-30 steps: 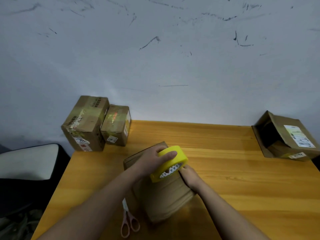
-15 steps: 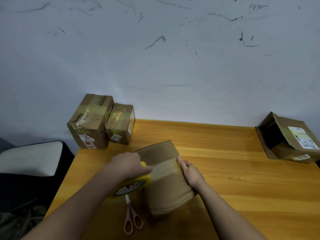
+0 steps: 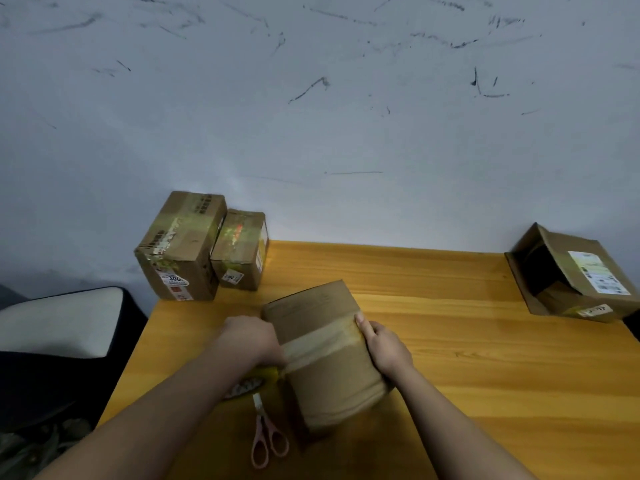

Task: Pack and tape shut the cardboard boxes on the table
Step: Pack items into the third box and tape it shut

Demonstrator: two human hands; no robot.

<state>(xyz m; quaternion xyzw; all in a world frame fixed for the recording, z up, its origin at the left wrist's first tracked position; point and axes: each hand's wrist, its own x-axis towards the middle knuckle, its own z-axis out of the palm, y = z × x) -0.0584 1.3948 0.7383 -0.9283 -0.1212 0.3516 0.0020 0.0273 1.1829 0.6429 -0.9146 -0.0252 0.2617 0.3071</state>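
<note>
Pink scissors (image 3: 266,441) lie nearest on the table (image 3: 485,358), just beside the box (image 3: 325,355) being taped mid-table. Left hand (image 3: 251,341) grips the yellow tape roll (image 3: 252,382) low at the box's left side, fingers hidden; right hand (image 3: 386,344) presses the strip (image 3: 322,341) with near-straight fingers. Best to keep tension and wrap down before cutting. Scissors sit close under the roll. Farther: two taped boxes (image 3: 201,251) back left, an open box (image 3: 568,275) back right.

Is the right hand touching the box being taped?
Touching. In the head view the right hand lies against the right side of the box, its thumb pressed on the end of the tape strip there.
</note>
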